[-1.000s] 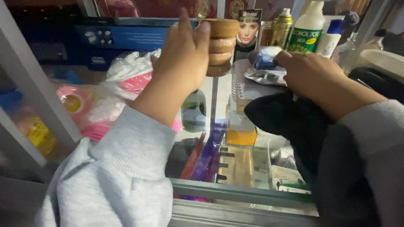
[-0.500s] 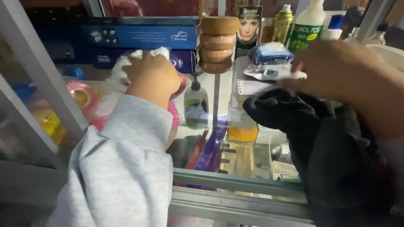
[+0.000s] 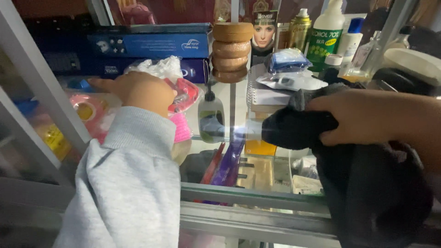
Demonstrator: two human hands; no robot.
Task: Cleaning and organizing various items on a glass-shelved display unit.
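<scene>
A: What does the left hand (image 3: 138, 89) do?

B: It lies palm down on a clear plastic bag (image 3: 158, 69) of pink and red items at the left of the glass counter (image 3: 229, 98). The fingers reach left, loosely spread and resting on the bag; whether they pinch it cannot be told.

A: And the right hand (image 3: 363, 115)?

B: It is closed around a bunched black cloth (image 3: 294, 126) at the right, thumb below and fingers above, pressing the fabric against the glass. The rest of the cloth hangs down toward the near right.

A: What stands behind them?

B: A stack of four round brown discs (image 3: 232, 51) at the far centre. Left of it, blue boxes (image 3: 151, 46). Right of it, a spiral notebook (image 3: 271, 96) carrying a white packet with a blue bundle (image 3: 288, 59) on top. Farther right, a white bottle with a green label (image 3: 327, 34) beside a gold spray can (image 3: 299, 28).

A: And between the hands?

B: A small pump bottle (image 3: 211, 120), upright on the glass, just right of the bag.
</scene>
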